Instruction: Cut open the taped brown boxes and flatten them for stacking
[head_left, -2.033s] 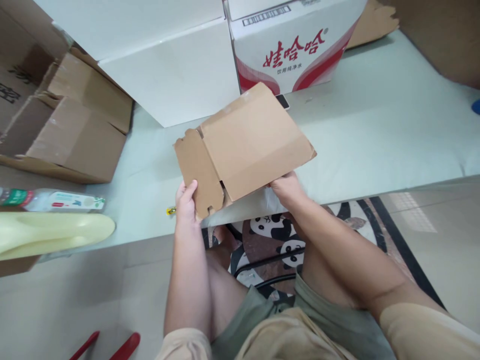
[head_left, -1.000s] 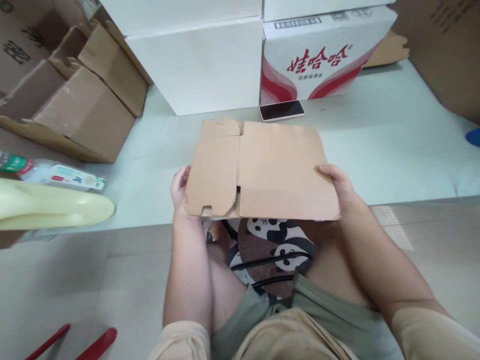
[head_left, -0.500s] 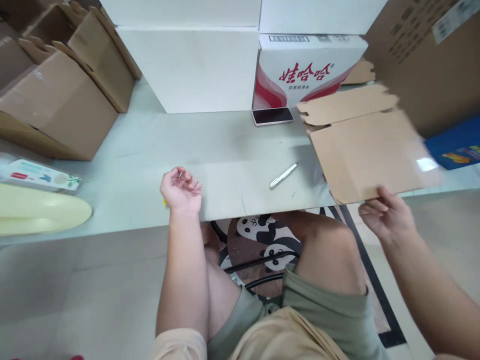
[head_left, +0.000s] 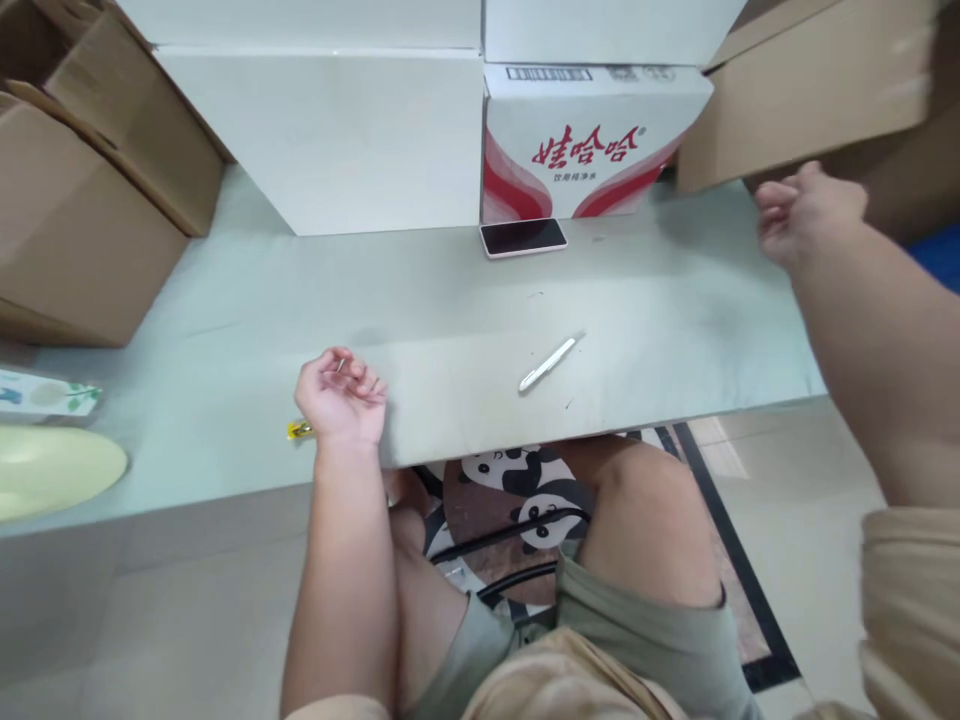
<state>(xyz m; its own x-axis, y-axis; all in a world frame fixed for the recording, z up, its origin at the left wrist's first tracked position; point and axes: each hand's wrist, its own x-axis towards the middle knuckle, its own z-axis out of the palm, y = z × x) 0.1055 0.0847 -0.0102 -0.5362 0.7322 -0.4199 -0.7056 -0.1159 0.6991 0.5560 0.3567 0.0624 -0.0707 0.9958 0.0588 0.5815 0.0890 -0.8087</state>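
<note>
My left hand (head_left: pixel 341 400) rests palm up near the table's front edge, its fingers loosely curled and apart, with no object clearly seen in it. Beside its wrist lies a small yellow item (head_left: pixel 298 430). My right hand (head_left: pixel 814 215) reaches to the far right, fingers bent at the lower edge of a brown cardboard box (head_left: pixel 817 95). The box is tilted and slightly blurred, and the exact grip is partly hidden. Between my hands a white pen-like tool (head_left: pixel 551 362) lies on the table. Farther back is a phone (head_left: pixel 523 237) with a dark screen.
White cartons (head_left: pixel 375 140) and a white-and-red water carton (head_left: pixel 592 150) stand along the back. Brown boxes (head_left: pixel 75 200) crowd the left. A pale yellow object (head_left: pixel 60 470) and a printed white box (head_left: pixel 49 392) lie at the left front. My legs are below the table's edge (head_left: pixel 600 425).
My right hand has carried the cardboard box away from the front edge, to the back right. My left hand keeps nearly the same pose. The view has shifted slightly right.
</note>
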